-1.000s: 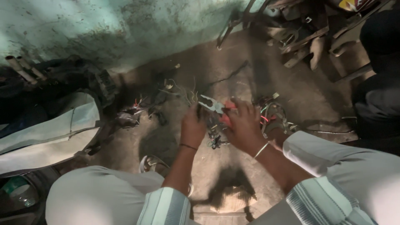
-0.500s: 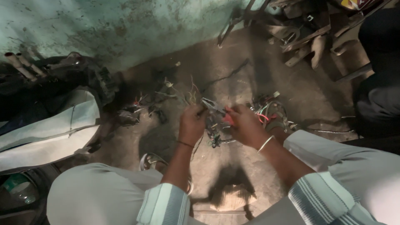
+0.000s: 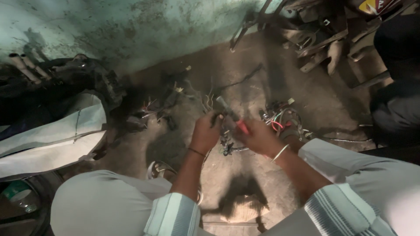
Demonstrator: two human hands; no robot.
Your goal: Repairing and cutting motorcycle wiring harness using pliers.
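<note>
Right hand (image 3: 259, 136) clenched on red-handled pliers (image 3: 231, 116). Half a second ago the jaws pointed far-left; now they sit closer to the left hand (image 3: 205, 131), which is closed on a wire bundle (image 3: 228, 146) at centre. Looks like the tool is closing on the wires. Tight on the left: white scooter panel (image 3: 52, 131). Metal stands (image 3: 315, 39) crowd far right. Bare concrete floor (image 3: 183, 144) near the knees leaves room.
</note>
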